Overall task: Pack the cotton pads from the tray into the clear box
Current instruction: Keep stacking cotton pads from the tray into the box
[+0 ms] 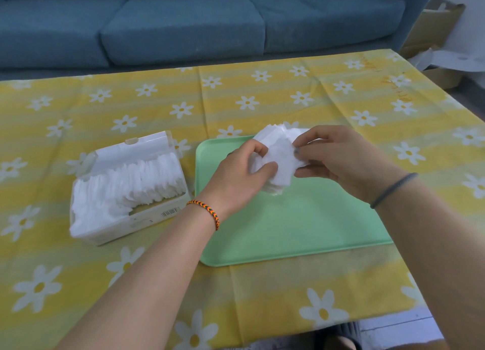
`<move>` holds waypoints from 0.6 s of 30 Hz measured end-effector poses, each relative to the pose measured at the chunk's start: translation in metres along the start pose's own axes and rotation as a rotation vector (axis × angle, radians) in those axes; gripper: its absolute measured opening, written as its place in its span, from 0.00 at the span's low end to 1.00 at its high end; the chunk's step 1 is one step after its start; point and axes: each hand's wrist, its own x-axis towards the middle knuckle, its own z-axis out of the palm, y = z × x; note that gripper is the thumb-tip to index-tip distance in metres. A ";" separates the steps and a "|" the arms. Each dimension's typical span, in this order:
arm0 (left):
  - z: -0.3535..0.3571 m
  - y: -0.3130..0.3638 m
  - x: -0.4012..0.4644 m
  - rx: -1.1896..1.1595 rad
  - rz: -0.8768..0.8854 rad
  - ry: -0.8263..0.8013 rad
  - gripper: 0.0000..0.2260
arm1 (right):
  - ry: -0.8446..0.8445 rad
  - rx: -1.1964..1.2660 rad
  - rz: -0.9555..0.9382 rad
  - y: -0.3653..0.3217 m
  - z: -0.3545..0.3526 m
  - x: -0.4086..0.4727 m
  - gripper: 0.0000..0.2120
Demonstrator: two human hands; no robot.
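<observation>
A stack of white square cotton pads [280, 157] is held above the far part of the mint green tray [294, 226]. My left hand [237, 175] grips the stack from the left and below. From the right, my right hand [338, 156] pinches the same stack with thumb and fingers. The clear box [147, 215] stands to the left of the tray with its lid [136, 146] tipped back. Rows of white cotton pads [126, 187] stand on edge inside it and fill most of it. The rest of the tray surface is bare.
The table wears a yellow cloth with white daisies [262, 292]. A blue sofa [183, 26] runs along the far side. Cardboard boxes and white paper [441, 50] lie off the table's far right corner.
</observation>
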 end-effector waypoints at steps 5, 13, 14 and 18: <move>0.000 -0.001 0.001 -0.008 0.001 0.004 0.06 | 0.008 0.026 0.007 -0.001 0.000 0.000 0.06; -0.002 -0.002 0.001 -0.012 -0.010 0.031 0.03 | 0.031 -0.011 0.028 -0.002 -0.006 -0.001 0.09; -0.002 -0.002 0.001 -0.013 -0.011 0.033 0.03 | 0.045 -0.027 0.022 -0.002 -0.005 -0.001 0.08; -0.002 -0.002 0.002 -0.052 -0.035 0.076 0.02 | 0.160 -0.082 -0.052 -0.001 -0.006 0.004 0.08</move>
